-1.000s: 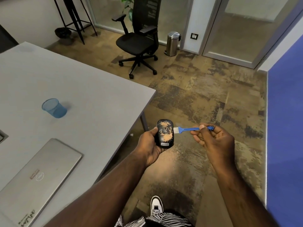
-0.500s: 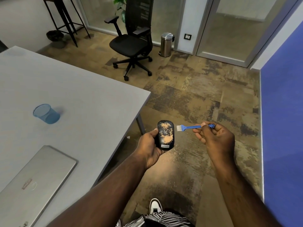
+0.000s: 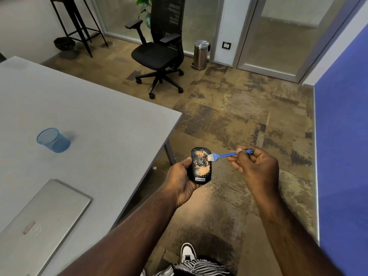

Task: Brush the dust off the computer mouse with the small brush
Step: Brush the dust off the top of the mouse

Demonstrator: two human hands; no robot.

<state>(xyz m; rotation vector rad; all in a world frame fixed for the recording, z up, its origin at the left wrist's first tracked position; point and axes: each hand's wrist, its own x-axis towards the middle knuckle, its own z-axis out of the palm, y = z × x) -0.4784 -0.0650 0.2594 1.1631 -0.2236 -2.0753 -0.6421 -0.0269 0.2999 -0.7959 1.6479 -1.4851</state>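
Left hand (image 3: 182,177) grips dusty black computer mouse (image 3: 200,165) off the right of grey table (image 3: 111,124); right hand (image 3: 255,166) pinches small blue plastic brush (image 3: 223,155), bristles touching mouse's right edge.

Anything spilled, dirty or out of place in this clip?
Yes. The black Lenovo mouse held in the left hand is coated with tan dust, with similar specks on the floor beneath. The blue brush bristles meet it.
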